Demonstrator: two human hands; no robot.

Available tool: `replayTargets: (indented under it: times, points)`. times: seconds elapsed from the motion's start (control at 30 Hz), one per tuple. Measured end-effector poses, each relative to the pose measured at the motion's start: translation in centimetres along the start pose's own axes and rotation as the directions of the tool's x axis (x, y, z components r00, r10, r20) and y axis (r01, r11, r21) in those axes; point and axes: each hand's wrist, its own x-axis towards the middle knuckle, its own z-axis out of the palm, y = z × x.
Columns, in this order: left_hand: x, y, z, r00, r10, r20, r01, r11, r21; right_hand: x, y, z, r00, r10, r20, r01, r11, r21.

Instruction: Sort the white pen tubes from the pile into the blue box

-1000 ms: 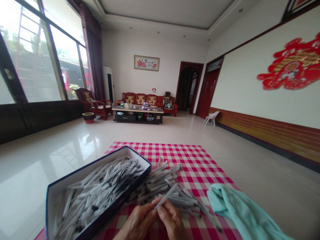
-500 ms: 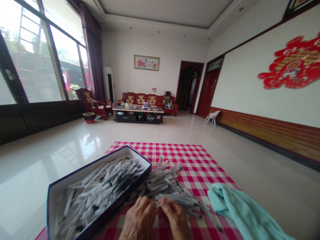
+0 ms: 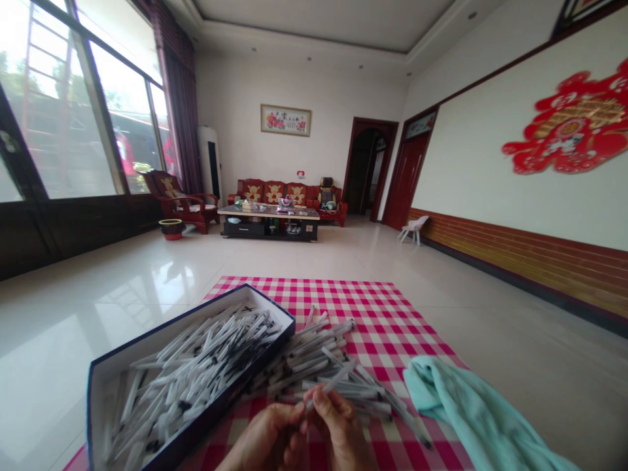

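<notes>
My right hand (image 3: 338,432) pinches a white pen (image 3: 330,384) that angles up and to the right over the cloth. My left hand (image 3: 267,438) is closed close against it at the pen's lower end, fingertips meeting the right hand's. Just beyond both hands lies a loose pile of white pens (image 3: 318,366) on the red-and-white checked cloth (image 3: 383,320). To the left stands a dark blue shallow box (image 3: 196,313) filled with several more white pens with black tips.
A teal cloth (image 3: 471,418) lies bunched at the right edge of the checked cloth. Glossy tiled floor (image 3: 98,314) surrounds it. Far back stand a coffee table (image 3: 269,221), a red sofa (image 3: 289,195) and an armchair (image 3: 179,203). Large windows line the left wall.
The pen in my hands has tipped up again from lying low across the pile, and both hands have drawn slightly back toward me. The view has shifted a little.
</notes>
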Motion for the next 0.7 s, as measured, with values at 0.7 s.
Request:
replayTargets:
  times: [0.7]
  points:
    - [1.0, -4.1, 1.2, 0.430, 0.890, 0.154, -0.299, -0.020, 0.954, -0.1, -0.2, 0.2, 0.975, -0.030, -0.220, 0.001, 0.992, -0.129]
